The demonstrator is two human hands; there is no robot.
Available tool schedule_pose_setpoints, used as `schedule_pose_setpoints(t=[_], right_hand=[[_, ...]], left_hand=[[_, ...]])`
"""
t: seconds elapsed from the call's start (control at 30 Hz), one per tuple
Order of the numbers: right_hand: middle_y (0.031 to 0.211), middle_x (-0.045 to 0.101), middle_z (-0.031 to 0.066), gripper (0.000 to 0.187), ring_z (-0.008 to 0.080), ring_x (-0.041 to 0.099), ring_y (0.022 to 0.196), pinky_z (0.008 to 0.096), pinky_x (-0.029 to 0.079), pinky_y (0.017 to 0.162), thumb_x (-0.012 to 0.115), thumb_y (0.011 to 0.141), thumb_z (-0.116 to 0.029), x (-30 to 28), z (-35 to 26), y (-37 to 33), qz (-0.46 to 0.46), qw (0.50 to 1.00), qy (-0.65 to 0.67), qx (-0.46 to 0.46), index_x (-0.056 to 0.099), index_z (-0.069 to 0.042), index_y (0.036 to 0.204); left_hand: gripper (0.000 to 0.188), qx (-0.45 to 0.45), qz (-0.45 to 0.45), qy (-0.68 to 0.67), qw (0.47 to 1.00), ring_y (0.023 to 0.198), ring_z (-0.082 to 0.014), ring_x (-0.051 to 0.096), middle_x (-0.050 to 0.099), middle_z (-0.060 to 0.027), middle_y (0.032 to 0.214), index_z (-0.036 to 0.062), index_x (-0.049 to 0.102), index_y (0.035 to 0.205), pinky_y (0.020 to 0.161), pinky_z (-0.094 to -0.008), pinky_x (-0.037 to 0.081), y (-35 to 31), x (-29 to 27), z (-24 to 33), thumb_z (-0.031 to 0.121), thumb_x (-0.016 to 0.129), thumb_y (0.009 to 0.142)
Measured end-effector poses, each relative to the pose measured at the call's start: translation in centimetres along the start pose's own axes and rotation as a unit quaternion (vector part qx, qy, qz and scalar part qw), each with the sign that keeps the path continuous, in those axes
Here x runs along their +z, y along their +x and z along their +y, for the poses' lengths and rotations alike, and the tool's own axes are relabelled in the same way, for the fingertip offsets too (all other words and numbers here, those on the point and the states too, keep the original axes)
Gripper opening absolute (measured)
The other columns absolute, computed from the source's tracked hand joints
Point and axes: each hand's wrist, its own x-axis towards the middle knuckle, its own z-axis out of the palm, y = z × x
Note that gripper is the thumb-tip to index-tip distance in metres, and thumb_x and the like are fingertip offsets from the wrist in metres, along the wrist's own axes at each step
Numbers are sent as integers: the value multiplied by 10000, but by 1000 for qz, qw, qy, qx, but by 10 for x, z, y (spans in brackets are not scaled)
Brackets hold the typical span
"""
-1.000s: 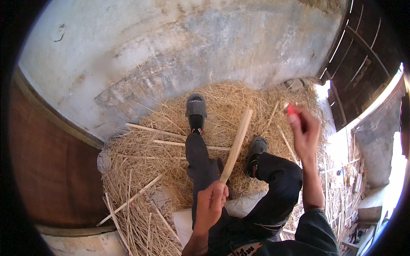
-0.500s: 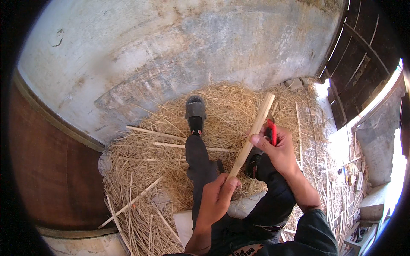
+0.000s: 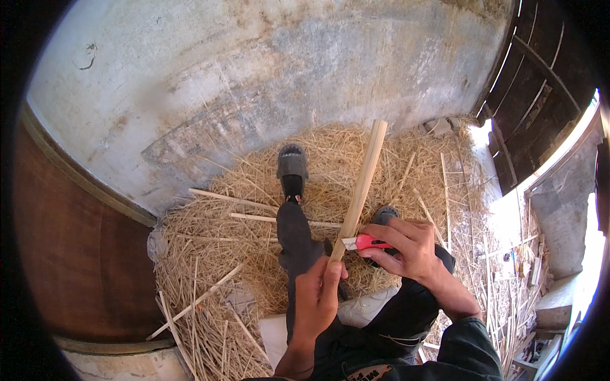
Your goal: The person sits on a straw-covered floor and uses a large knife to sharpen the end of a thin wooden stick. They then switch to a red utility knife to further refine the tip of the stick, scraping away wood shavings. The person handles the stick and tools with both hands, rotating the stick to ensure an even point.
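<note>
My left hand is closed around the lower end of a pale wooden stick, which tilts up and away over the straw. In my right hand is a red utility knife, gripped between thumb and fingers. Its blade points left and meets the stick just above my left fist. The hidden end of the stick lies inside my left palm.
Straw shavings cover the floor around my shoes. Loose strips lie at the left, with more at the right. A stained wall stands ahead, a brown panel at the left and dark boards at the far right.
My right hand has let go of the stick's middle, moved down and brought the knife blade to its lower part. The stick has swung more upright and to the left.
</note>
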Motion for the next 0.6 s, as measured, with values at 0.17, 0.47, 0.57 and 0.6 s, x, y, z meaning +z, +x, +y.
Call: schedule_pose_setpoints(t=[0.17,0.47,0.57,0.6], right_hand=[[653,553,-30,373,149,558,505,310,432,464,882,745,-365,4,-1,-2,21,1000,-11,-5,774,-166,1040],[645,549,-46,322,142,557,486,305,444,459,865,765,-369,3,-7,-2,16,999,-47,11,788,-215,1036],[650,580,-34,300,178,573,493,313,455,469,859,786,-353,-1,-11,-1,8,998,-58,19,795,-198,1035],[652,595,-27,287,197,581,497,317,460,474,855,798,-342,-2,-12,-1,3,998,-62,24,798,-190,1036]], left_hand=[[392,35,9,27,999,592,-50,350,409,27,627,19,586,855,512,-292,275,-1,1,3,305,495,1107],[421,15,15,54,998,564,-115,388,412,-76,613,-4,557,873,516,-349,333,-3,3,-9,325,455,1115],[397,17,19,71,997,552,-128,396,412,-97,611,-3,571,888,519,-357,349,-5,3,-13,311,468,1108],[386,17,17,80,996,551,-130,399,413,-99,612,-1,574,891,520,-357,353,-6,4,-14,306,476,1104]])
